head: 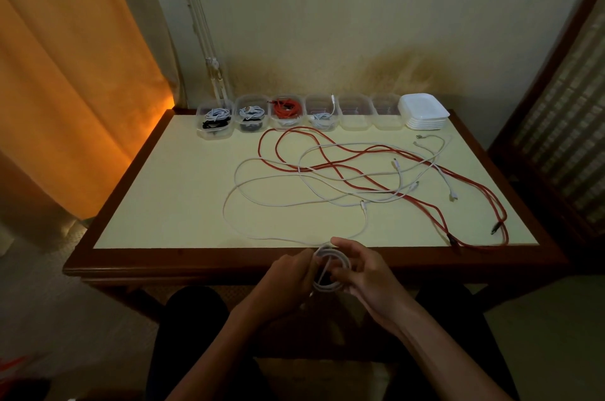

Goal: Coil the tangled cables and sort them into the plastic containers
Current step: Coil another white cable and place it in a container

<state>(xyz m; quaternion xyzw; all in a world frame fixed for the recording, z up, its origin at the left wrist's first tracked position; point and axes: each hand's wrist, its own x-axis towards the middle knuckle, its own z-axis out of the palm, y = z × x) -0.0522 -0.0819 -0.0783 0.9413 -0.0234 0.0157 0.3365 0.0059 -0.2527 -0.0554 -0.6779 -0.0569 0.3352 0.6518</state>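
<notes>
Just off the worktop's near edge, the left hand [288,273] and right hand [357,273] each have their grip curled around a small coil of white cable [330,269], whose free length trails up over that edge and sweeps toward the middle. There it crosses the other white leads and the long red cable [360,155], so a hard pull would likely snag a crossing and drag the whole tangle, or let the coil spring loose. Along the far edge stand the plastic containers [355,117], four holding cables, two apparently empty, beside stacked lids [424,111].
</notes>
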